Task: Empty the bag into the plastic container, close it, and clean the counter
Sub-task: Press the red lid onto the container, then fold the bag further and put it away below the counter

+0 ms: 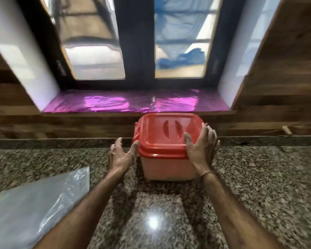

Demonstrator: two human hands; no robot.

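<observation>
A plastic container (166, 168) with a pale body and a red lid (162, 137) stands on the speckled granite counter (258, 177), close to the back wall. The lid lies on top of it. My right hand (201, 146) rests on the lid's right side, thumb on top and straight fingers along the edge. My left hand (121, 153) is at the lid's left corner with spread fingers, the thumb tip touching the rim. A flat, clear plastic bag (34, 209) lies on the counter at the lower left, apart from both hands.
A wood-panelled wall runs behind the counter. Above it a window sill (133, 103) is covered with shiny purple sheet, under a dark-framed window. A small wooden peg (286, 130) sticks out of the wall at the right.
</observation>
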